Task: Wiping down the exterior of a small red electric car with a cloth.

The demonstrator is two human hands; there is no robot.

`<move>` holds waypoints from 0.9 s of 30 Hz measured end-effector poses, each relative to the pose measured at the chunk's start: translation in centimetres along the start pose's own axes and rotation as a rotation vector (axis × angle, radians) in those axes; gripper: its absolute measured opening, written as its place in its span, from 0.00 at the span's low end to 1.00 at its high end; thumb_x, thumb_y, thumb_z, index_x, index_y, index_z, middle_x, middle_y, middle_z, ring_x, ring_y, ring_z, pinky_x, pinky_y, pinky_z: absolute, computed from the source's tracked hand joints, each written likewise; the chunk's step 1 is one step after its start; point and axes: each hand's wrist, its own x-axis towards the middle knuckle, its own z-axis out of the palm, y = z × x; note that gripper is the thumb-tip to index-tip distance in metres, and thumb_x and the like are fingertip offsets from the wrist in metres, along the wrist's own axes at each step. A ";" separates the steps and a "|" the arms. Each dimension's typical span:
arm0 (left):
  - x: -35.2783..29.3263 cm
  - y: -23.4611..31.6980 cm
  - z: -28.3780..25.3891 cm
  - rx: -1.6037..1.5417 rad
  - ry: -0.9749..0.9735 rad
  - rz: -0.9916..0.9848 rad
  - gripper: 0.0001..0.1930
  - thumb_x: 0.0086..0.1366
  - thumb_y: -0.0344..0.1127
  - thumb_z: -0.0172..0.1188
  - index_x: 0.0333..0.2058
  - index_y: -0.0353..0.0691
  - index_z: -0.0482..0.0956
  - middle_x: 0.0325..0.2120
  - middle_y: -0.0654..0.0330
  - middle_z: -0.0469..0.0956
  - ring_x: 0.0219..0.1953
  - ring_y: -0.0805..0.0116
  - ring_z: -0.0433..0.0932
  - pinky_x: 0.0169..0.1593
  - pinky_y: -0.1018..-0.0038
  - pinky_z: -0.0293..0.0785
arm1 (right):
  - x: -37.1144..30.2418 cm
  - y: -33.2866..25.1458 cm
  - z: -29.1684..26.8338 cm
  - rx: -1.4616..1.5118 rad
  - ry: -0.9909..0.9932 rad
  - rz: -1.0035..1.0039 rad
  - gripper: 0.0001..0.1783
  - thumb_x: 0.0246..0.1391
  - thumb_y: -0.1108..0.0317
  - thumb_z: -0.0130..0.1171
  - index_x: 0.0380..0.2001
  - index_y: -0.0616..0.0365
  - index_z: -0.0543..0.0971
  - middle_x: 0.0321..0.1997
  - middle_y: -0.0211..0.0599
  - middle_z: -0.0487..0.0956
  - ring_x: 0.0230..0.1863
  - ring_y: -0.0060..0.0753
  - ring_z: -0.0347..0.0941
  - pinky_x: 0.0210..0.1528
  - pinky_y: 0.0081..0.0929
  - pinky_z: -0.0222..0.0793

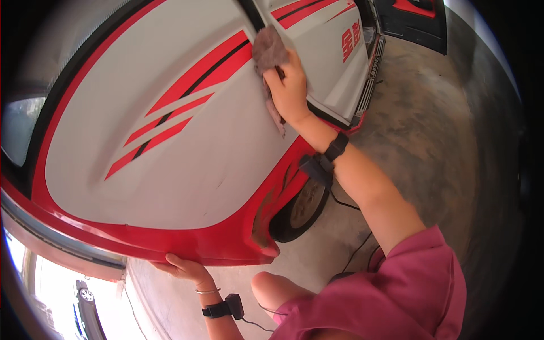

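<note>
A greyish-brown cloth (268,50) is bunched in my right hand (290,85), its loose end hanging below the fingers. The hand presses it to the vehicle's side, by the dark gap at the edge of a white door panel (187,164) with red and black stripes. Lower left, my left hand (190,270) grips the red lower edge (221,252) of the bodywork. Its thumb lies on the outside, while the other fingers are partly hidden under the edge.
Behind the red sill is a dark wheel (303,209). A dark open flap or door (413,22) stands at the upper right. Thin black cables run from my wrist straps over the concrete floor (408,136). Outside, lower left, a dark car (88,306) is parked in bright light.
</note>
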 end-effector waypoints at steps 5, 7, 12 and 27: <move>-0.1 0.6 0.2 0.072 0.017 0.012 0.36 0.69 0.57 0.42 0.66 0.40 0.48 0.64 0.47 0.55 0.61 0.53 0.64 0.58 0.63 0.73 | -4.5 2.1 -3.0 -0.116 -0.059 0.034 0.17 0.50 0.71 0.57 0.44 0.62 0.75 0.48 0.44 0.72 0.48 0.49 0.65 0.52 0.37 0.61; -0.1 0.5 0.2 0.061 0.005 0.016 0.36 0.69 0.57 0.42 0.66 0.39 0.48 0.64 0.46 0.55 0.62 0.52 0.63 0.60 0.62 0.71 | -6.0 2.6 -4.3 -0.141 -0.077 0.065 0.17 0.49 0.71 0.57 0.44 0.63 0.74 0.47 0.44 0.72 0.48 0.50 0.65 0.52 0.37 0.61; 0.0 1.1 0.5 0.064 0.021 -0.004 0.35 0.70 0.55 0.42 0.67 0.39 0.47 0.64 0.45 0.54 0.61 0.51 0.63 0.59 0.63 0.71 | -10.2 4.5 -7.7 -0.218 -0.127 0.178 0.18 0.47 0.71 0.58 0.44 0.63 0.75 0.48 0.45 0.72 0.51 0.52 0.64 0.53 0.38 0.62; 0.2 0.4 0.3 0.147 0.049 -0.007 0.38 0.69 0.59 0.39 0.67 0.38 0.47 0.64 0.43 0.54 0.61 0.47 0.63 0.58 0.61 0.71 | 4.9 3.2 -6.7 -0.267 -0.106 -0.275 0.14 0.49 0.73 0.59 0.42 0.57 0.75 0.46 0.39 0.74 0.51 0.46 0.67 0.53 0.39 0.62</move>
